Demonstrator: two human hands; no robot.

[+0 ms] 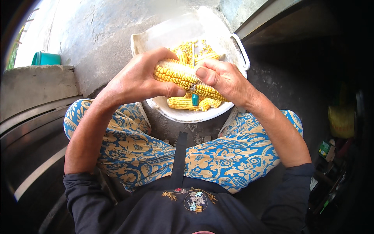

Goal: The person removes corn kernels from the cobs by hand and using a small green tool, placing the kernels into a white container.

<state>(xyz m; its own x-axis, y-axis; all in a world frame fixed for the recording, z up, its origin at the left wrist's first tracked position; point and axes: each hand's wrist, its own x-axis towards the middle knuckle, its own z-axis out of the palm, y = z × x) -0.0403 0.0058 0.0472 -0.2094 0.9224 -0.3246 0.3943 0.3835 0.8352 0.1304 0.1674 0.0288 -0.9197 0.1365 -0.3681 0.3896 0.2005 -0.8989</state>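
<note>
My left hand (pixel 143 77) is wrapped around one end of a yellow ear of corn (pixel 178 76), its thumb along the near side. At the other end my right hand (pixel 223 79) grips the same ear, the thumb near the bare strip where kernels are gone. A dark, damaged spot shows on the ear between the hands. Below it stands a white plastic basin (pixel 192 117) holding more ears (pixel 182 103) and loose kernels (pixel 188 46). A tool with a teal handle (pixel 195 100) and a thin metal shaft (pixel 193 54) lies in the basin, partly hidden behind the held ear.
The basin sits on a dark floor between my knees, with a handle (pixel 242 51) at its right rim. A cracked concrete wall (pixel 99 32) rises behind it. At the left, a teal plastic container (pixel 48 58) stands on a low ledge (pixel 38 84). Boxes and other items lie in shadow at the right.
</note>
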